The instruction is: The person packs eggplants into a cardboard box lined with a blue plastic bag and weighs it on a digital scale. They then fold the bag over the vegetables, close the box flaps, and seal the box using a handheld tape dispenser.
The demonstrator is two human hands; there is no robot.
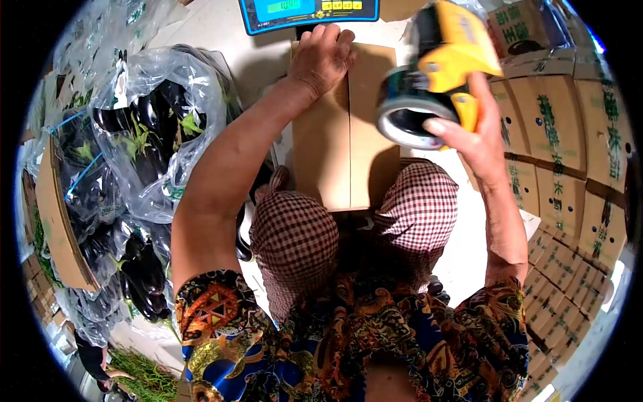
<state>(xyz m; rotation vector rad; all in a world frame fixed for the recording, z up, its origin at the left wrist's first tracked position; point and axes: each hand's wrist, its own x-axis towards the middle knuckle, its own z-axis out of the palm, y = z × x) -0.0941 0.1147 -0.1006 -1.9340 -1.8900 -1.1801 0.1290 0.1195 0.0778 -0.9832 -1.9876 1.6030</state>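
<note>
A closed cardboard box [321,144] stands between my knees, its two top flaps meeting at a centre seam. My left hand [323,59] presses on the far end of the box with its fingers curled over the edge; whether it pinches anything there is hidden. In my right hand [479,137] is a yellow tape dispenser [462,50] with a large roll of tape [415,110], held above the right side of the box. The dispenser is slightly blurred.
A scale [309,15] with a lit display is beyond the box. Clear bags of eggplants [157,110] lie at the left, beside a cardboard flap [63,214]. Stacked printed cartons [549,127] line the right. Green vegetables [144,375] are at lower left.
</note>
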